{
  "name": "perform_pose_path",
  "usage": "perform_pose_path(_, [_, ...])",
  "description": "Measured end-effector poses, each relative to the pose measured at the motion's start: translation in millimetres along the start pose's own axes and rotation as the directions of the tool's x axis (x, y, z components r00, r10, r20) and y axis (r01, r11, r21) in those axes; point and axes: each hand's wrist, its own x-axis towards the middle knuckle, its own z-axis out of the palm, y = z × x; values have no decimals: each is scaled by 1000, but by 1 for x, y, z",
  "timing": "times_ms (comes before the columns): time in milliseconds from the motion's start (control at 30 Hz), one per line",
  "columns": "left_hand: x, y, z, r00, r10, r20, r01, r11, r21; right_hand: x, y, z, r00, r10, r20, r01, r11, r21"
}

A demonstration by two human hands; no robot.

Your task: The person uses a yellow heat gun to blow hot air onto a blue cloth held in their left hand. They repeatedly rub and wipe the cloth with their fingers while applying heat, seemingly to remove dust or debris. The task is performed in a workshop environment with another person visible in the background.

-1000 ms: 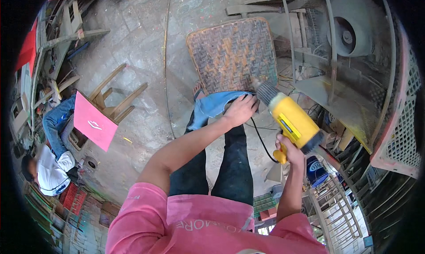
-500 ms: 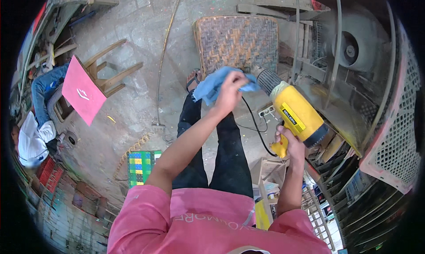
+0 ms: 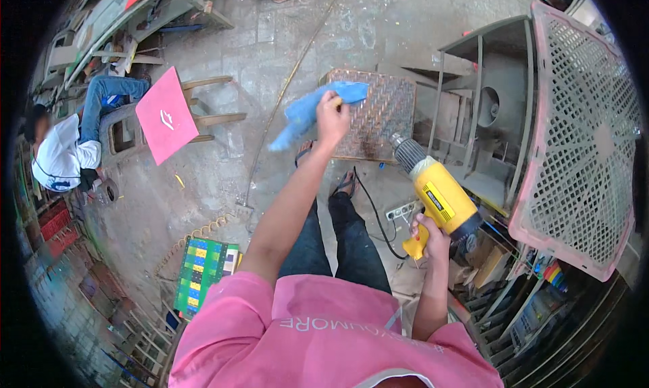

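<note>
A blue cloth (image 3: pixel 302 115) is gripped in my left hand (image 3: pixel 332 123), my fingers closed on it. One end stretches over the near-left part of a woven brown stool or box (image 3: pixel 385 114); the other end hangs to the left, blurred. A small yellowish bit shows at my left fingertips, too unclear to name. My right hand (image 3: pixel 433 238) is wrapped round the handle of a yellow heat gun (image 3: pixel 443 195). Its ribbed grey nozzle points up and left, toward the woven thing's near right corner, with a black cord (image 3: pixel 375 212) running off below.
To the right are a large metal fan housing (image 3: pixel 490 107) and a pink lattice crate panel (image 3: pixel 574 138). A pink board (image 3: pixel 167 116) rests on a wooden stool at left, beside a seated person (image 3: pixel 64 151). A power strip (image 3: pixel 400 210) and a green patterned box (image 3: pixel 203 273) are lower down.
My left hand has swung the blue cloth left, away from the heat gun's nozzle. The heat gun stays in my right hand. The whole view has shifted, showing more of the pink lattice panel.
</note>
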Motion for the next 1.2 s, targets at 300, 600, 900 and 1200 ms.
perform_pose_path(300, [-86,-40,108,814,317,487,-483,834,265,-8,7,-38,987,-104,-120,108,994,27])
perform_pose_path(600, [-99,-81,62,965,-95,-245,84,995,-53,19,19,-41,997,-75,-34,74,996,-44])
perform_pose_path(900, [-26,-95,35,967,-116,-225,154,975,162,46,33,-36,987,109,115,-81,970,-229])
perform_pose_path(1200, [-38,-19,-66,940,-285,188,341,779,-526,76,76,9,942,152,300,-72,963,-261])
